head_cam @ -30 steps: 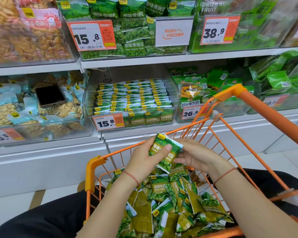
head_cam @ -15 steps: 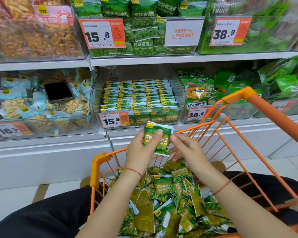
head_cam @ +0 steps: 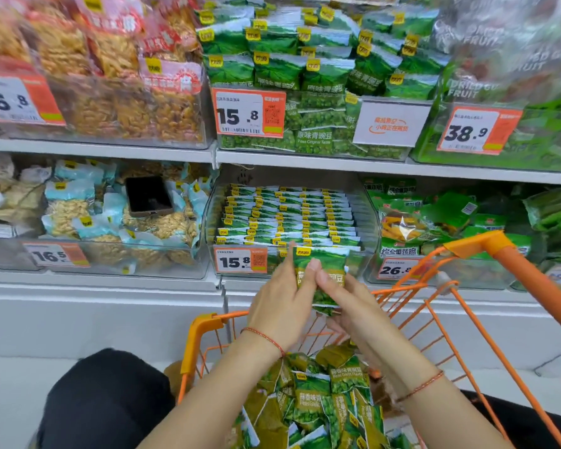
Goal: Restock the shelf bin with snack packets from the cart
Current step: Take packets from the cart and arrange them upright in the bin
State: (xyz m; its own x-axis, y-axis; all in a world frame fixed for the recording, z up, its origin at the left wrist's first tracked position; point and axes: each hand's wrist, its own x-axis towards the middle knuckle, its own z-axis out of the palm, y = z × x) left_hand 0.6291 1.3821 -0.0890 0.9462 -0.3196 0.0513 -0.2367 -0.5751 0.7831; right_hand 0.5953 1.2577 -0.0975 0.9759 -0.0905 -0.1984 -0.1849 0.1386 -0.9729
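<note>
- One view only, head camera: both hands hold a single green foil packet of garlic peas upright, directly in front of the clear plastic shelf bin, level with its front wall.
- Left hand: thumb and fingers pinch the packet's left edge, thumb on the printed face.
- Right hand: fingers close on the packet's right side and lower part; the grip looks like a pinch, though the fingertips behind the packet are hidden.
- Shelf bin: already holds several tidy rows of like packets standing on edge, filled to near the front wall. Judged mostly stocked; room appears left only at the front, behind the orange price tag marked 15.8.
- Orange wire cart, below the bin: a loose heap of many green pea packets remains. Judged a large share of stock not yet shelved; whether it all fits the bin cannot be told.
- Step in hand: packet lifted clear of the cart, not yet seated in a row.
- Hidden or unclear: the bin's front row is covered by the hands and the packet; the bin's back is in shadow under the upper shelf; the cart's near end and depth are cut off at the lower edge; the packet's lettering is partly covered by fingers; picture edges are blurred.
- Dark smartphone, in the compartment left of the bin, lies on pale blue nut packets.
</note>
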